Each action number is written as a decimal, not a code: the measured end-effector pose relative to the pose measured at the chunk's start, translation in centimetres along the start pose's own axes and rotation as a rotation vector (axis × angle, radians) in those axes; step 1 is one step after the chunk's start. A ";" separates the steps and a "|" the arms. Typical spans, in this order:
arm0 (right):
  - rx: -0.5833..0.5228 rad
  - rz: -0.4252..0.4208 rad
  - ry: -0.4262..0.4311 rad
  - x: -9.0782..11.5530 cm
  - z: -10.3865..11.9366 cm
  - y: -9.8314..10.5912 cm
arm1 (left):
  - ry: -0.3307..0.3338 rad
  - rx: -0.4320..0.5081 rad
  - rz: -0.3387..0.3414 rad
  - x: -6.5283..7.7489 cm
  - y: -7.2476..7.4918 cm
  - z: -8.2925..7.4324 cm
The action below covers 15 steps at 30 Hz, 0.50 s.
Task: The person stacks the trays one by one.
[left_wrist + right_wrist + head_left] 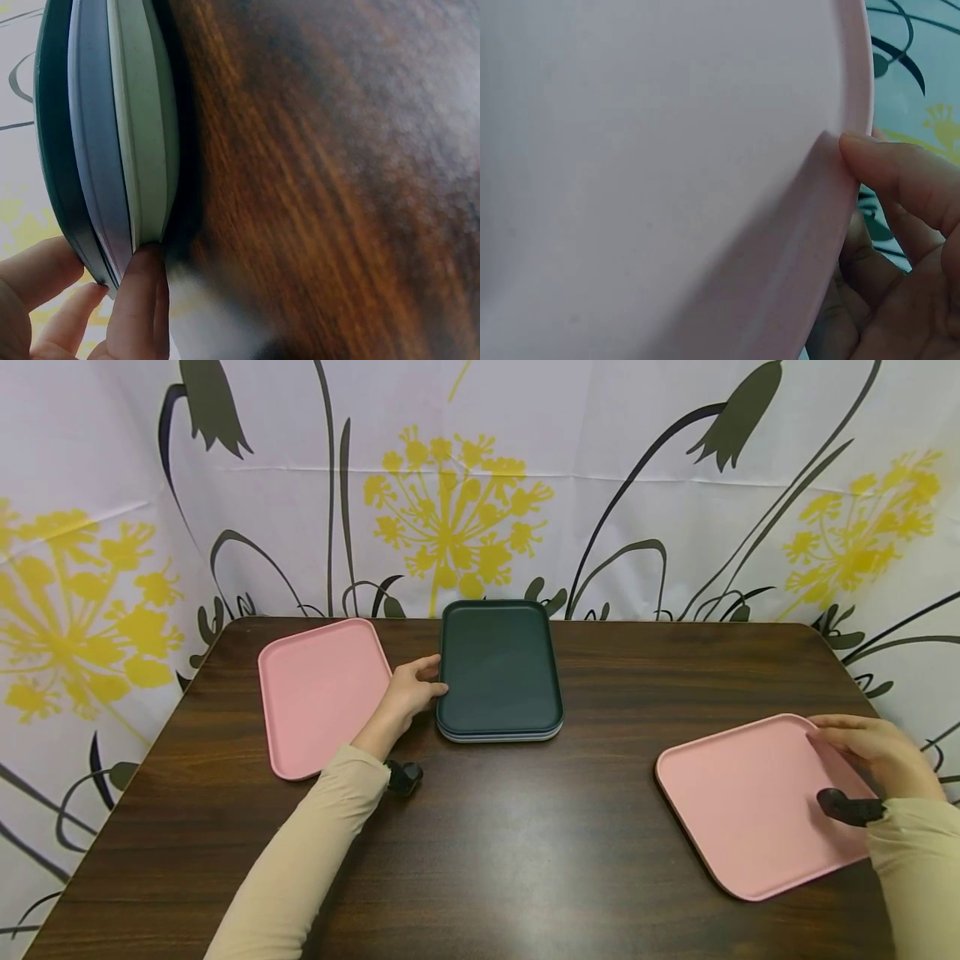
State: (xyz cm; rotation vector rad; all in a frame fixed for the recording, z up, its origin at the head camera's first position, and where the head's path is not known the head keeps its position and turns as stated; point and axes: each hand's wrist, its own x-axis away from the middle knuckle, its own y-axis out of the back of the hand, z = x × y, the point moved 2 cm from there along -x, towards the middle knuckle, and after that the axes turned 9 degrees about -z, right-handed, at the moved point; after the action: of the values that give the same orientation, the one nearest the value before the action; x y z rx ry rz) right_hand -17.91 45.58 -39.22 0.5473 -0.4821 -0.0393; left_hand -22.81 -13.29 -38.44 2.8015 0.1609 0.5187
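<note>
Trays (pixel 498 670), left hand (pixel 411 689) pinching; pink tray (pixel 757 802), right hand (pixel 888 752) pinching; brown table (pixel 480 852), floral cloth (pixel 592 477).

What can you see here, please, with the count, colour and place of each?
Patterned cloth: seemingly one, mostly white, in the background.
Table: one, dark brown, before the cloth.
Left tray: one, pink, at the table's left.
Right tray: one, pink, at the table's right.
Top tray: one, dark green, atop the central stack.
Middle tray: one, bluish grey, under it.
Lowest tray: one, pale green, under both.
Wrist devices: two, black, one per wrist.
Sleeves: two, beige, left and right.
Left hand: one, touching the stack's left edge.
Right hand: one, gripping the right tray's edge.
</note>
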 end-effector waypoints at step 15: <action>0.186 -0.064 0.117 -1.4 4.3 -3.8 | 0.005 -0.003 -0.004 0.2 0.0 -0.1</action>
State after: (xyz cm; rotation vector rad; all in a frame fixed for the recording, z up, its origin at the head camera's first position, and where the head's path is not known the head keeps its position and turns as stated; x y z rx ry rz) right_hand -20.73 40.38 -38.53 0.7432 -0.3562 -0.0231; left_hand -22.69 -13.23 -38.32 2.7964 0.1664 0.5248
